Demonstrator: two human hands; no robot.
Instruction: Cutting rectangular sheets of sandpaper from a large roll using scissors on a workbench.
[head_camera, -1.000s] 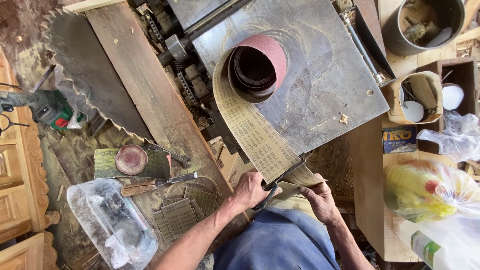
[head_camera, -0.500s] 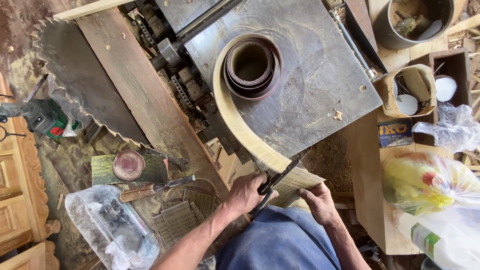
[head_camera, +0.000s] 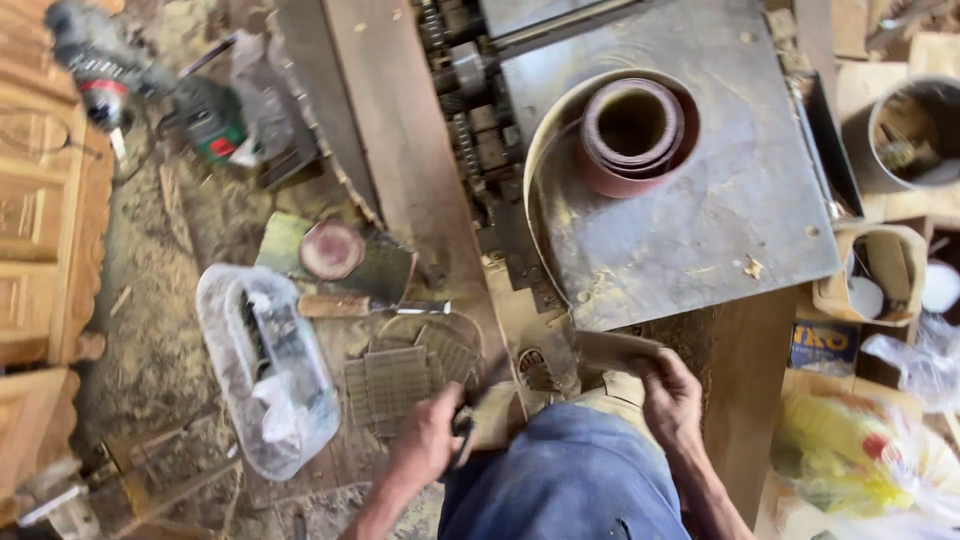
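My left hand (head_camera: 428, 440) grips scissors (head_camera: 462, 438); my right hand (head_camera: 672, 398) pinches the sandpaper strip (head_camera: 610, 352) at 6 o'clock of its roll (head_camera: 632, 132). Slack strip risks a crooked cut.

Soft, even daylight, no hard shadows. Motion blur smears everything, worst around the power drill (head_camera: 205, 115). Right edge overexposed.

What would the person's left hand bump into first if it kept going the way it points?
Probably the stack of cut sandpaper pieces just beyond the left hand, though height is hard to judge. The scissors in it are blurred.
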